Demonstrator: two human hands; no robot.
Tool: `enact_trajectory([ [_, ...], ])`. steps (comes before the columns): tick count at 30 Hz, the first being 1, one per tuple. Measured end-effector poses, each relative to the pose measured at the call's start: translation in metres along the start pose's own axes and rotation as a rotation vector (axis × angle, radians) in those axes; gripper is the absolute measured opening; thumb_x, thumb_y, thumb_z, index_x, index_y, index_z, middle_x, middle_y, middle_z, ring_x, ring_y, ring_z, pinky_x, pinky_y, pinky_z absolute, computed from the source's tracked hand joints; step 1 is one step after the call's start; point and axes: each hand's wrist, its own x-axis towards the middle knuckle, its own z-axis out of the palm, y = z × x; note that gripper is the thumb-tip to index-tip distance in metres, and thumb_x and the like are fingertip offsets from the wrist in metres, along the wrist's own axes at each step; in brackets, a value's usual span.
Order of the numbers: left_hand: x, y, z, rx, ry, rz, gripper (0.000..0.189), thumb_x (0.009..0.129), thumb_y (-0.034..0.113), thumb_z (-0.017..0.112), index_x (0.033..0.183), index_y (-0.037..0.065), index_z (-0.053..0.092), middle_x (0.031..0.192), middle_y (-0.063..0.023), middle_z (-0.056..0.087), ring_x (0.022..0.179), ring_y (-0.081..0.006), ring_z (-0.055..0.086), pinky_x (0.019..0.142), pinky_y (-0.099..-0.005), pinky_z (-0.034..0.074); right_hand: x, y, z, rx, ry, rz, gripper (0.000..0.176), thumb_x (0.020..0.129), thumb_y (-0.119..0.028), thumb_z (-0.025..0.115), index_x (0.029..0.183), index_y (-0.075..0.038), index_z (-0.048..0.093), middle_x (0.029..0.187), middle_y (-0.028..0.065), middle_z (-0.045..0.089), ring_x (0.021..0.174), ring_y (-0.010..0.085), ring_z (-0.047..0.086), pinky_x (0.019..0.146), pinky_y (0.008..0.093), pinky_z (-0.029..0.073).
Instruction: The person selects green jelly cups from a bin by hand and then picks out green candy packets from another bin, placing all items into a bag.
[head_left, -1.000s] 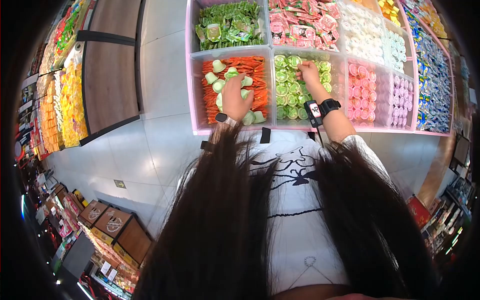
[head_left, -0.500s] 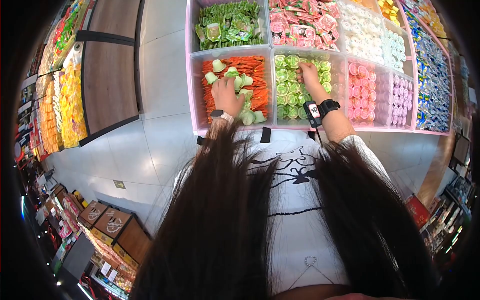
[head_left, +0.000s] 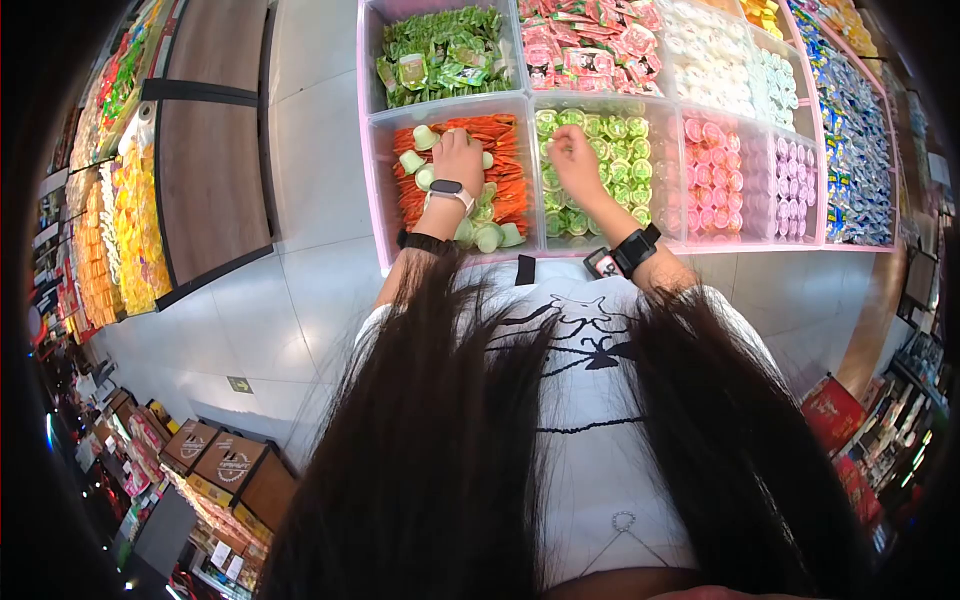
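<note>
My left hand (head_left: 457, 158) is over the bin of orange-red packets (head_left: 507, 142), its fingers bent down and their tips hidden. Pale green jelly cups (head_left: 425, 137) lie loose on these packets, some right beside that hand. My right hand (head_left: 574, 158) hovers over the left part of the neighbouring bin, where green-lidded jelly cups (head_left: 625, 170) stand in rows. Its fingers are curled together, and whatever they may hold is too small to make out. A light-banded watch (head_left: 450, 188) is on my left wrist and a black strapped device (head_left: 620, 255) on my right.
A clear divider (head_left: 533, 190) separates the two near bins. Behind are green packets (head_left: 445, 50) and pink packets (head_left: 590, 45). Pink cups (head_left: 712, 175) and purple cups (head_left: 794, 178) stand to the right, blue-wrapped sweets (head_left: 850, 130) beyond. Another display (head_left: 215, 180) stands left across the aisle.
My left hand has moved farther into the packet bin, away from me. The right hand has shifted left, toward the divider. The whole view has slid slightly.
</note>
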Motion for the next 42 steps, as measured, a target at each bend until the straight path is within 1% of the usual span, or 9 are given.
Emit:
enact_trajectory([
  [6,-0.01,-0.001,-0.008,-0.277,0.042,-0.133,0.04,0.061,0.03,0.068,0.083,-0.001,0.055,0.08,-0.0135,0.054,0.078,-0.0272,0.051,0.067,-0.0356,0.039,-0.018,-0.045,0.016,-0.198,-0.392,-0.158,0.045,0.072,-0.019,0.057,0.111,-0.008,0.037,0.093,0.0114,0.052,0.062,0.0185,0.051,0.059,0.0302,0.043],
  [12,-0.019,0.032,-0.042,-0.793,0.011,-0.514,0.037,0.067,0.032,0.066,0.071,-0.003,0.053,0.055,-0.0077,0.052,0.049,-0.0158,0.05,0.048,-0.027,0.041,-0.006,-0.039,0.021,-0.257,-0.373,-0.324,0.04,0.073,-0.021,0.059,0.107,-0.006,0.045,0.093,0.0111,0.053,0.075,0.0187,0.053,0.065,0.0311,0.043],
  [15,-0.021,0.045,-0.051,-1.124,0.045,-0.525,0.034,0.069,0.029,0.065,0.072,-0.003,0.053,0.058,-0.0056,0.054,0.053,-0.0107,0.052,0.05,-0.0231,0.042,-0.005,-0.041,0.007,-0.071,-0.425,-0.174,0.031,0.077,-0.019,0.057,0.103,-0.004,0.048,0.093,0.0098,0.055,0.08,0.0164,0.054,0.068,0.0289,0.045],
  [19,-0.015,0.045,-0.037,-1.485,-0.002,-0.395,0.033,0.071,0.026,0.064,0.081,-0.003,0.054,0.068,-0.0086,0.057,0.061,-0.0103,0.054,0.054,-0.0225,0.044,0.004,-0.022,-0.012,0.973,-0.4,0.388,0.021,0.081,-0.01,0.05,0.1,-0.002,0.049,0.09,0.0086,0.055,0.076,0.0172,0.057,0.068,0.0254,0.05],
  [23,-0.02,0.03,-0.023,-0.815,0.102,-0.251,0.038,0.065,0.024,0.066,0.09,0.0,0.053,0.081,-0.0124,0.055,0.075,-0.022,0.053,0.065,-0.0326,0.043,0.021,0.043,-0.047,1.614,-0.211,0.386,0.03,0.079,-0.003,0.05,0.108,0.0,0.041,0.095,0.0111,0.052,0.08,0.0213,0.056,0.068,0.03,0.051],
  [25,-0.027,0.01,-0.016,-0.34,0.215,-0.164,0.042,0.061,0.023,0.067,0.094,0.001,0.052,0.084,-0.0131,0.053,0.08,-0.028,0.05,0.07,-0.0374,0.04,0.035,0.063,-0.067,1.397,0.11,0.418,0.034,0.079,-0.002,0.05,0.11,0.0,0.037,0.094,0.0119,0.05,0.079,0.0238,0.055,0.068,0.0319,0.051],
  [26,-0.029,0.001,-0.012,-0.316,0.143,-0.215,0.049,0.057,0.023,0.067,0.098,0.002,0.05,0.091,-0.0136,0.049,0.087,-0.0313,0.045,0.075,-0.0411,0.036,0.041,0.073,-0.074,1.279,0.27,0.429,0.036,0.079,-0.002,0.05,0.111,0.0,0.036,0.094,0.0122,0.049,0.079,0.0251,0.055,0.067,0.0329,0.051],
  [34,-0.032,-0.014,0.002,-0.21,0.08,-0.293,0.056,0.058,0.024,0.067,0.106,0.006,0.046,0.102,-0.0149,0.046,0.094,-0.0322,0.043,0.081,-0.0411,0.034,0.059,0.083,-0.064,0.829,0.183,0.471,0.029,0.079,-0.001,0.046,0.106,0.001,0.036,0.09,0.0146,0.046,0.072,0.0285,0.055,0.062,0.0355,0.051],
  [42,-0.035,-0.012,0.006,-0.195,0.114,-0.275,0.057,0.059,0.023,0.066,0.108,0.005,0.044,0.099,-0.015,0.047,0.092,-0.0319,0.044,0.078,-0.0409,0.035,0.056,0.078,-0.06,0.58,0.176,0.48,0.035,0.077,-0.006,0.052,0.108,0.0,0.039,0.073,0.0075,0.049,0.055,0.0151,0.055,0.044,0.0263,0.048],
])
